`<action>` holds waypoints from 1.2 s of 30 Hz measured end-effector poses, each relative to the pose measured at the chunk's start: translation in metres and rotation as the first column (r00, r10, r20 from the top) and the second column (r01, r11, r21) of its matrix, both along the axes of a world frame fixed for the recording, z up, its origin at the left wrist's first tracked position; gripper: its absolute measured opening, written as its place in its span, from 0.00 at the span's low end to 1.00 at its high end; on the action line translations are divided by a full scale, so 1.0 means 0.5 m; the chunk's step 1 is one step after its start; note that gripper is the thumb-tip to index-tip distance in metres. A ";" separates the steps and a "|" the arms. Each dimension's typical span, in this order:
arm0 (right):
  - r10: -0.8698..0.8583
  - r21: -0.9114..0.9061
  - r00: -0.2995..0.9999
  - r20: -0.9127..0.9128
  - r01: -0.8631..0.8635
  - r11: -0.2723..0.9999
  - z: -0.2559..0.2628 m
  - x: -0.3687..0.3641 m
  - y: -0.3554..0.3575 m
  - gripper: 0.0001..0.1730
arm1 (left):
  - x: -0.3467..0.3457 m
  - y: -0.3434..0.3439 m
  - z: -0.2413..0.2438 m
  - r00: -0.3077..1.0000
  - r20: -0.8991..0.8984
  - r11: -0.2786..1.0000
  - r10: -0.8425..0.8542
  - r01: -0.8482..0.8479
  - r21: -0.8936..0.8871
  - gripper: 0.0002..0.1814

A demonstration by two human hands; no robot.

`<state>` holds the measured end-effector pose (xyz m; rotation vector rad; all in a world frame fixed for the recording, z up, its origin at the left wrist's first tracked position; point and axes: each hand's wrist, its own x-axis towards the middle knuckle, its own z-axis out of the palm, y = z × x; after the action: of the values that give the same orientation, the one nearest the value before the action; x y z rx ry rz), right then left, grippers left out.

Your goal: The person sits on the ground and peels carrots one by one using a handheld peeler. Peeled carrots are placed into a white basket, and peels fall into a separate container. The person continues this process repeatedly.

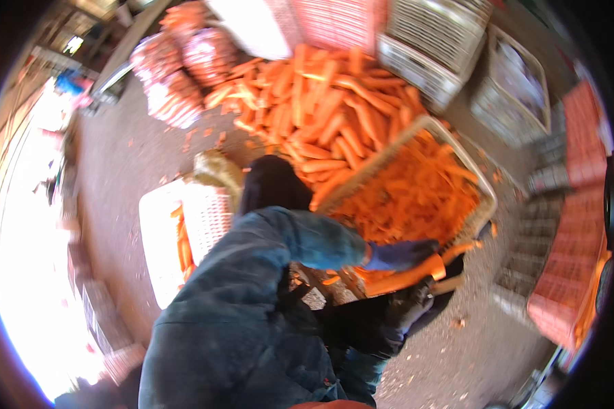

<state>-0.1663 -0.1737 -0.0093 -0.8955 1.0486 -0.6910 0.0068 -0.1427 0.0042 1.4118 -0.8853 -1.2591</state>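
My left hand, in a blue and dark work glove, reaches across to the right and is closed over a thick carrot. The carrot lies slantwise, its broad end to the right. Against its near side is my right hand in a dark glove, its fingers curled. A pale, wood-like strip juts out beside that hand; whether I hold it is unclear. An orange strip sticks out past the carrot's broad end. Just beyond the hands is a pale plastic crate filled with orange carrot peelings.
Loose carrots lie heaped on the floor ahead. Mesh sacks of carrots stand at the back left. A white basket holding carrots is at my left. Stacked crates, another crate and red-pink stacks stand right.
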 end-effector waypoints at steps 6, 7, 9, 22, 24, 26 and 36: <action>0.198 -0.051 0.978 -0.070 -0.201 0.978 0.018 0.032 0.032 0.27 | -0.050 0.142 0.118 0.962 0.057 0.963 0.267 -0.265 -0.045 0.38; 0.305 -0.186 0.918 -0.253 -0.355 0.916 0.000 0.038 0.046 0.27 | -0.062 0.162 0.089 0.925 0.045 0.924 0.377 -0.372 -0.088 0.38; 0.368 -0.404 0.803 -0.469 -0.565 0.719 -0.064 0.026 0.018 0.25 | -0.084 0.172 0.024 0.821 -0.227 0.827 0.524 -0.554 -0.096 0.38; -0.054 -0.019 0.005 -0.999 -0.967 0.252 0.165 0.030 -0.052 0.27 | 0.007 0.291 -0.076 0.137 -0.988 0.601 0.067 -0.796 -0.069 0.25; 0.130 -0.190 0.251 -0.959 -0.912 0.362 0.177 0.010 -0.068 0.24 | 0.021 0.275 -0.056 0.004 -0.995 0.646 0.101 -0.761 0.062 0.26; 0.451 -0.288 0.547 -0.705 -0.802 0.524 0.177 0.006 -0.054 0.20 | 0.017 0.274 -0.025 -0.057 -0.993 0.657 0.099 -0.746 0.108 0.27; 0.788 -0.120 0.596 -0.151 -0.803 0.584 0.255 0.148 0.114 0.12 | -0.008 0.273 -0.030 0.154 -0.975 0.735 0.160 -0.677 0.013 0.31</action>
<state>-0.0923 -0.1168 0.1180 -1.4302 0.5341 0.0394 0.0031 -0.0060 -0.0108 0.2413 0.1665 -1.0358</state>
